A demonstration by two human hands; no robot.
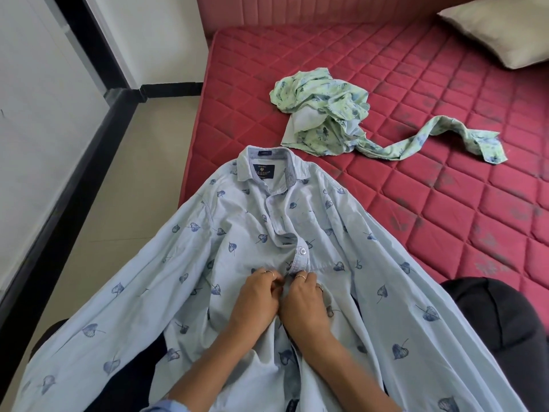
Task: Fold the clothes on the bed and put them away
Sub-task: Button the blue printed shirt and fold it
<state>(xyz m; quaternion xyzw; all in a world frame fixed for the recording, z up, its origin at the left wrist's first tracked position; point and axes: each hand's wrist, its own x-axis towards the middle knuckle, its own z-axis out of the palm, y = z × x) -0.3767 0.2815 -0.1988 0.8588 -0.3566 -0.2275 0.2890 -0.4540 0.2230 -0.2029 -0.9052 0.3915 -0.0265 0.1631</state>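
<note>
Pale blue leaf-print shirt [255,233] spread front-up, collar away, over the red mattress [430,188] edge and the lap. Left hand [255,295] and right hand [306,298] side by side at mid-placket, fingers curled, pinching the fabric just below a fastened button [302,250]. Crumpled green floral shirt [326,120] farther up the bed, one sleeve trailing right. Cream pillow [502,34] at far corner.

A shirt [267,263] lies spread face up across the near edge of the bed [445,203], collar toward the far side, its lower part draped over the person's lap. Both hands rest side by side on its front placket, left hand [255,295] left of right hand [306,301]. Beyond the collar, to the right, a crumpled garment [323,120] lies on the bed, one sleeve trailing rightward. A pillow [499,34] sits at the far right corner. Floor [133,173] lies left of the bed.
</note>
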